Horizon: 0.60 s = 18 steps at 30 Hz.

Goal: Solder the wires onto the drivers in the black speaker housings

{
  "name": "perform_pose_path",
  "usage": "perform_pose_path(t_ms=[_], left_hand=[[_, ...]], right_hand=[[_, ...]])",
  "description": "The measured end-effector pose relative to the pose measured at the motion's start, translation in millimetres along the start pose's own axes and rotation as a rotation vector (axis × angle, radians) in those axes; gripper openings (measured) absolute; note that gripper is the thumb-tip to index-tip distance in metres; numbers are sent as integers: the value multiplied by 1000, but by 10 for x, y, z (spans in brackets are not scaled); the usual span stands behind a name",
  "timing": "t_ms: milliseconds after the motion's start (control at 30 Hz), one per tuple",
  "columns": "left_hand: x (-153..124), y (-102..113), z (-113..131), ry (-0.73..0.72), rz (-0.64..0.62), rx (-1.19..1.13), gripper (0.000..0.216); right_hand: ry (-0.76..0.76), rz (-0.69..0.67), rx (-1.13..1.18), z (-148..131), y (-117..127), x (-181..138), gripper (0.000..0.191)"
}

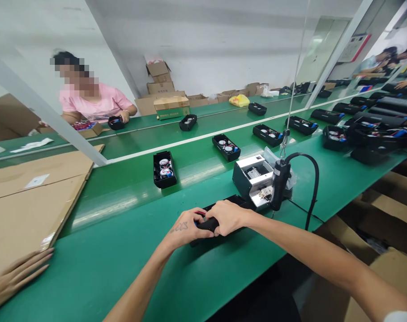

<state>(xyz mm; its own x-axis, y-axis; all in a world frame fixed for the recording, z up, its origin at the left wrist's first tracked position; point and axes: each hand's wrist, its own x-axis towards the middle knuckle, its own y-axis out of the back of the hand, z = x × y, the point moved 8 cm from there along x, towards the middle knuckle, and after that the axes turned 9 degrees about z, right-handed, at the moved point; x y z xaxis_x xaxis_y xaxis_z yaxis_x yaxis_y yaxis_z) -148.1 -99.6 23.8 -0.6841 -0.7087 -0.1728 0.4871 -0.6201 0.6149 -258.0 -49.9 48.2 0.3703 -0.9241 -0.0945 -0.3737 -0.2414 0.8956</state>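
Near the front edge of the green bench, my left hand (186,229) and my right hand (230,217) meet over a long black plastic housing (238,200). The fingers of both are closed on a small rounded black piece (209,224), whose exact kind I cannot make out. Red wires (199,213) and a bit of blue show beside my left fingers. Much of the housing's inside is hidden beneath my hands. Just behind it stands a silver and black screw feeder (253,179), and a black electric screwdriver (280,183) hangs by a cable to the right of my hands.
Open black housings with round white parts (164,169) lie along the green conveyor (196,152). More housings (374,129) are piled at right. Flat cardboard (32,192) lies left, beside another person's hand (20,276). Across sits a co-worker in pink (96,105). Boxes (367,250) stand below right.
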Motion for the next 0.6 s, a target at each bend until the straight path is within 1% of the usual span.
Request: perform_pose_path(t_ms=[233,367,400,533,600], left_hand=[[-9,3,25,-1,-33,18,28],[-14,1,15,-2,-40,21,27],[-16,-1,14,-5,-43,21,27],[-19,-15,18,-18,-46,10,29],[-20,-26,24,-24,-46,1,33]], right_hand=[[84,57,-51,-26,15,-44,36],[82,29,-62,-40,26,-54,34],[85,25,-64,-43,25,-54,37],[66,30,-63,-24,-3,-40,63],[44,37,-56,-11,-26,-35,63]])
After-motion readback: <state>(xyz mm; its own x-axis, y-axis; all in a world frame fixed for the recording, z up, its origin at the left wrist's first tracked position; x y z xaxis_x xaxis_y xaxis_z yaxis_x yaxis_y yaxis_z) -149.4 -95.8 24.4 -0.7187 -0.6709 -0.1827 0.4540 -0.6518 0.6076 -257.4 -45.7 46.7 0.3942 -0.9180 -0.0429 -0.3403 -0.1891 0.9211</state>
